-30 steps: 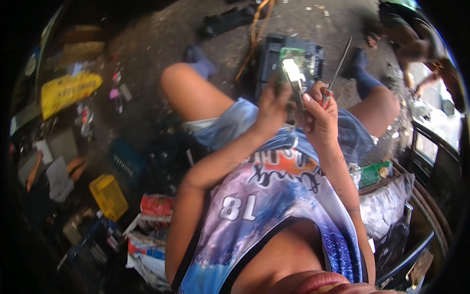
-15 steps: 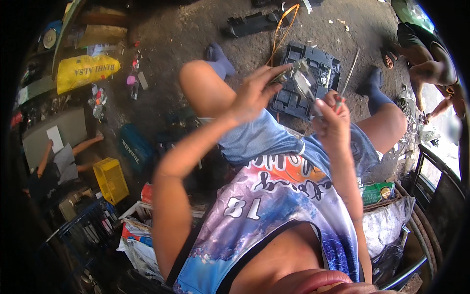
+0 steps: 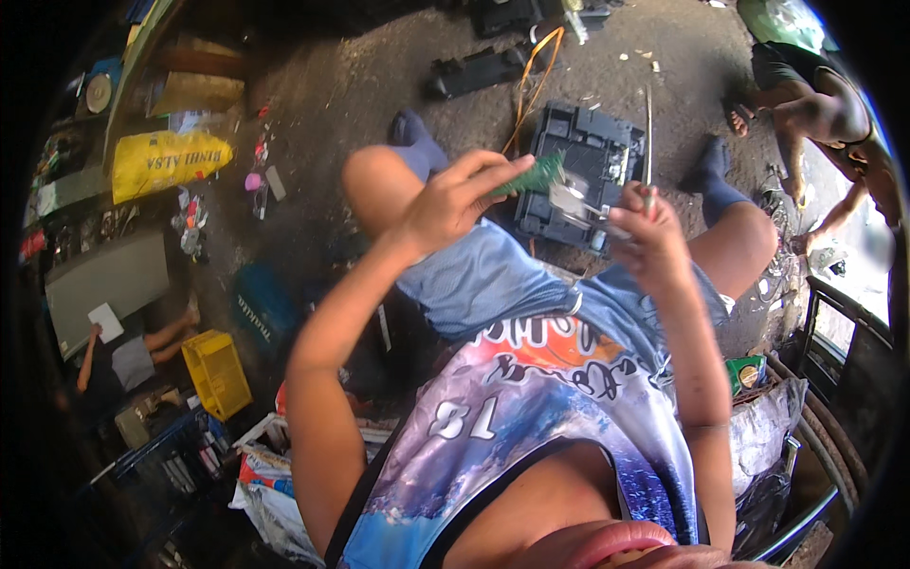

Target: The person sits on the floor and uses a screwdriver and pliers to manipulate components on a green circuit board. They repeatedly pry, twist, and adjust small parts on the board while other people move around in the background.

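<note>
My left hand (image 3: 444, 207) is closed on the edge of a green circuit board (image 3: 533, 178), held in the air over the black plastic casing (image 3: 590, 133) on the ground. Closed around a long thin screwdriver (image 3: 648, 142) is my right hand (image 3: 654, 235), with the shaft pointing away from me. Between the hands, a blurred silvery metal part (image 3: 569, 195) meets the board's right end and reaches toward my right fingers. Whether those fingers grip it too, I cannot tell.
Beyond the casing lie an orange cord (image 3: 538, 71) and a black plastic piece (image 3: 479, 72). A person (image 3: 820, 104) bends at the right near tangled wires. Another person (image 3: 123, 356) is at the left, by a yellow crate (image 3: 216, 375). A teal case (image 3: 261, 303) stands nearby.
The board has turned so its green face shows, and the silvery part has shifted slightly left and lower. The screwdriver now points more directly away. The person at left has lowered a white sheet.
</note>
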